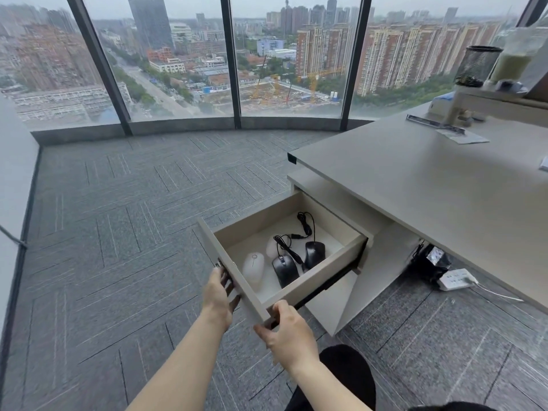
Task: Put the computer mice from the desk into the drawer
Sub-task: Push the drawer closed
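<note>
Both hands grip the open drawer [296, 292] front, left hand [218, 295] and right hand [286, 329] at opposite corners, likely to close it over four mice [284, 269] lying inside

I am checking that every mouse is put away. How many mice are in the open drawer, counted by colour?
White mice: 2, one in front and one behind, partly hidden by a cable
Black mice: 2, one nearer and one farther, both wired
Total: 4 in the drawer
</note>
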Available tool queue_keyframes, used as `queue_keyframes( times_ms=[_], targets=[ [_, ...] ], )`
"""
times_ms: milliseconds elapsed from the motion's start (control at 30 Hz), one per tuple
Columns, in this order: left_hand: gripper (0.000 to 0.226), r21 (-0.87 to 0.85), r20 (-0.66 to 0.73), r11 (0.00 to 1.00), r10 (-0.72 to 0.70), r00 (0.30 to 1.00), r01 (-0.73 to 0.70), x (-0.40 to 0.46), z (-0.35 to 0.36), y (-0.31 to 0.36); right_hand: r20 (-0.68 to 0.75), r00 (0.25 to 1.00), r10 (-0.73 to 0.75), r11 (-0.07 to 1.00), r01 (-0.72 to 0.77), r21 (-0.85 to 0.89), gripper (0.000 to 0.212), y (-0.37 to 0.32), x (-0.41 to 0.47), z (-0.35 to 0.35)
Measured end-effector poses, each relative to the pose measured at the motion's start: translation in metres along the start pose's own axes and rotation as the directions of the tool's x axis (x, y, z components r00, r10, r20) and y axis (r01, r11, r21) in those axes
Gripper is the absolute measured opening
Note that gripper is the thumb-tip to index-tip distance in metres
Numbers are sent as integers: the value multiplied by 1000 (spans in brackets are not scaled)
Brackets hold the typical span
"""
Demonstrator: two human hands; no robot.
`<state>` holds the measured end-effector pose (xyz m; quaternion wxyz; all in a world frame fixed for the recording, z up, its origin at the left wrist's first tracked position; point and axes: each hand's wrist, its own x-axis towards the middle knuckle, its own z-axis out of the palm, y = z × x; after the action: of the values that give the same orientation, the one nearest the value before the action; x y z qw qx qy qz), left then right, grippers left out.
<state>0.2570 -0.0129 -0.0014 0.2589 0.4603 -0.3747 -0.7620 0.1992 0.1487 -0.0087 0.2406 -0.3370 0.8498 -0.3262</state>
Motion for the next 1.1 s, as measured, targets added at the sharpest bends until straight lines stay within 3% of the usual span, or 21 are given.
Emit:
queue_keyframes(
  times_ms=[400,633,800,967,1100],
  targets=[
    [52,-24,150,998,-58,987,62,39,100,-8,-228,950,213,964,-166,207,36,45,46,-63],
    [53,-31,171,993,-108,979,115,70,167,-16,-341,874,347,918,-241,316,78,79,85,-99],
    [50,-59,194,990,-114,974,128,82,209,-23,-397,829,395,901,-266,342,90,102,110,-117],
    [54,-75,231,986,-131,964,152,99,238,-32,-433,795,426,888,-275,369,86,121,132,-132],
    [58,-55,288,983,-155,945,177,108,257,-36,-452,786,422,887,-255,384,70,134,146,-140]
  ],
)
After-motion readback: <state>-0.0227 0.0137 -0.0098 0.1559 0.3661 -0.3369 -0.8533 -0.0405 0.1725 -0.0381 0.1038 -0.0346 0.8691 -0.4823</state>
